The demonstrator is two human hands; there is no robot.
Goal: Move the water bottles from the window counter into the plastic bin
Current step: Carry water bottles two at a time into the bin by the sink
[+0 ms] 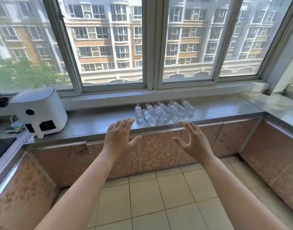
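A: The clear plastic water bottles [162,112] lie on their sides in a tight row on the grey steel window counter [225,110], just right of the frame's centre. Where are the hands?

B: Both sit below the row in the frame, short of the counter's front edge. The left hand [120,140] is spread wide and empty, fingers fanned; the right hand [191,140] is spread and empty too, fingers slightly curled. Neither touches a bottle.

A: Which is nearer?

B: About equal, I'd judge. The left points at the leftmost bottles, the right at the row's right end.

A: And the long axes?

B: Caps toward the window, bases toward the person, leaning to the lower right. A grasp would likely wrap across the body. No plastic bin is in view.
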